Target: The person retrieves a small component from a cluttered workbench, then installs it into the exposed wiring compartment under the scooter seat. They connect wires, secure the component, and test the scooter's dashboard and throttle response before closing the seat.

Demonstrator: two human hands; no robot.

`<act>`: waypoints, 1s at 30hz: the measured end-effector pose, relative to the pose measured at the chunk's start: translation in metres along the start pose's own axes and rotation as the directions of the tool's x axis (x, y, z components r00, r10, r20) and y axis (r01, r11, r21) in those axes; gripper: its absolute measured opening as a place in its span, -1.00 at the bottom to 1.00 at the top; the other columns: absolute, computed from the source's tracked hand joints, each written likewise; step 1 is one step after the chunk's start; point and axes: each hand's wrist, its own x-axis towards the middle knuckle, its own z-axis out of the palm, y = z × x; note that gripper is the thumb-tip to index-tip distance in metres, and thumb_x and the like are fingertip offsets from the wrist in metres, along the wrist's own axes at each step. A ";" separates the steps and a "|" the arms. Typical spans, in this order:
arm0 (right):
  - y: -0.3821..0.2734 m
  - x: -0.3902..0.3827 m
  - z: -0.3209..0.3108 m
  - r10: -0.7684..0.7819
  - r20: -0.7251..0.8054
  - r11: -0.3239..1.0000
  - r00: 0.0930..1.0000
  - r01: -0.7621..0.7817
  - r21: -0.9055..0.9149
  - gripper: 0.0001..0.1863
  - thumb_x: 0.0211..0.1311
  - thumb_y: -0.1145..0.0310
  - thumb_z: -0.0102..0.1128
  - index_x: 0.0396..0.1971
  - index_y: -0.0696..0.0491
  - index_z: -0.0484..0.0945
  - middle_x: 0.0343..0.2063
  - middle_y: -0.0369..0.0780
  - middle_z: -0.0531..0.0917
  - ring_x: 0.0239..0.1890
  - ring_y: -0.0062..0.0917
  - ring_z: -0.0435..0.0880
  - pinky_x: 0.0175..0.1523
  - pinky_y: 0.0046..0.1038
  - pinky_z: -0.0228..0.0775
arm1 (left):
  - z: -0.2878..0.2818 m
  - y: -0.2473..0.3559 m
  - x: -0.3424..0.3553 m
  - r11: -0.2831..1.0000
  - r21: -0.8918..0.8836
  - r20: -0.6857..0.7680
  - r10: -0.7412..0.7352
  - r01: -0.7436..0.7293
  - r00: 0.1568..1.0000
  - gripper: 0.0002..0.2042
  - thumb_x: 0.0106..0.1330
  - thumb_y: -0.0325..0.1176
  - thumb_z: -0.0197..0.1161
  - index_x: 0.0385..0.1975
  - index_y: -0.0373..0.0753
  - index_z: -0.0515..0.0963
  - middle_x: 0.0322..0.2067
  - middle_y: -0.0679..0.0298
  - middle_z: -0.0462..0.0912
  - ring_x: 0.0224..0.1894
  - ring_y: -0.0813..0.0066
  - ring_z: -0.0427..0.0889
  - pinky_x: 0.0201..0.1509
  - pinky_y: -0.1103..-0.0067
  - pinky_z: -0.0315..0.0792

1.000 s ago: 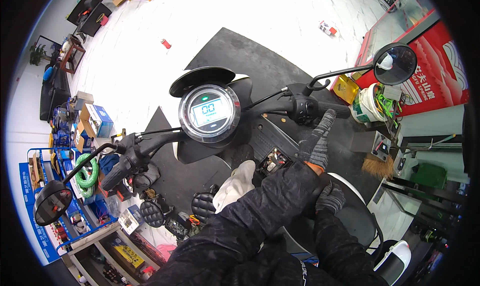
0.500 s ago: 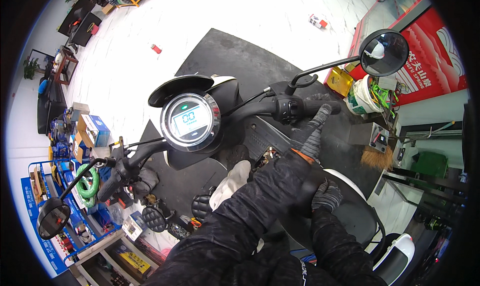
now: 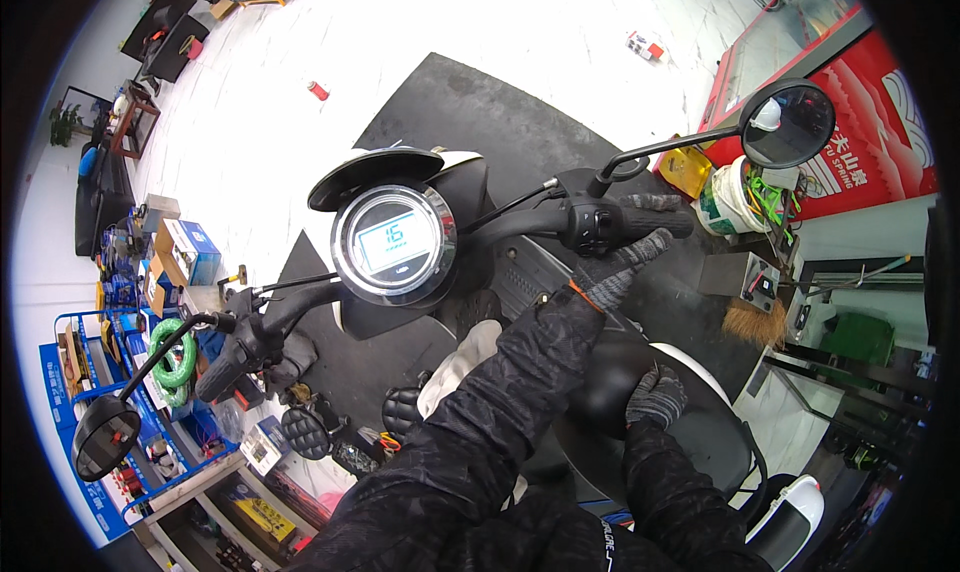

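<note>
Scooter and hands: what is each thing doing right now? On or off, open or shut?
Round display: lit, switched on.
Left hand: gloved, open, fingers stretched to the right grip.
Right hand: gloved, open, resting on the black seat.
Right mirror: upright on its stalk.
White bucket: open, filled.

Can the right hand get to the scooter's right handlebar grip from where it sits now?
Probably yes: the right hand rests on the seat, apart from the grip. The left hand, crossed over, reaches just beneath it and may crowd it.
</note>
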 end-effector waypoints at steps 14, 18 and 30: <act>-0.001 0.003 0.001 0.027 0.028 0.999 0.999 -0.025 -0.037 -0.59 0.41 0.10 0.00 -0.04 0.07 0.66 -0.14 -0.02 0.73 -0.09 -0.05 0.70 0.10 -0.05 0.49 | -0.006 0.002 0.003 0.998 -0.022 0.097 0.058 -0.056 0.994 -0.56 0.30 -0.48 0.41 0.18 -0.29 0.52 0.17 0.17 0.62 0.23 0.36 0.55 0.43 0.42 0.35; -0.002 0.004 -0.002 0.108 0.167 0.991 0.980 -0.093 -0.095 -0.56 0.42 0.04 -0.02 0.09 -0.02 0.61 -0.01 -0.12 0.71 0.07 -0.17 0.66 0.25 -0.07 0.38 | -0.007 0.003 0.005 0.999 -0.015 0.102 0.046 -0.045 0.994 -0.55 0.29 -0.46 0.43 0.18 -0.28 0.53 0.18 0.18 0.62 0.22 0.37 0.56 0.42 0.41 0.36; 0.000 0.001 0.003 0.015 0.007 0.999 1.000 -0.015 -0.049 -0.59 0.40 0.07 0.04 -0.03 0.07 0.65 -0.17 -0.04 0.73 -0.08 -0.08 0.70 0.09 -0.07 0.49 | -0.011 -0.006 0.005 0.997 0.067 0.062 0.028 -0.033 0.998 -0.56 0.28 -0.49 0.43 0.17 -0.28 0.55 0.15 0.18 0.64 0.21 0.40 0.57 0.39 0.42 0.40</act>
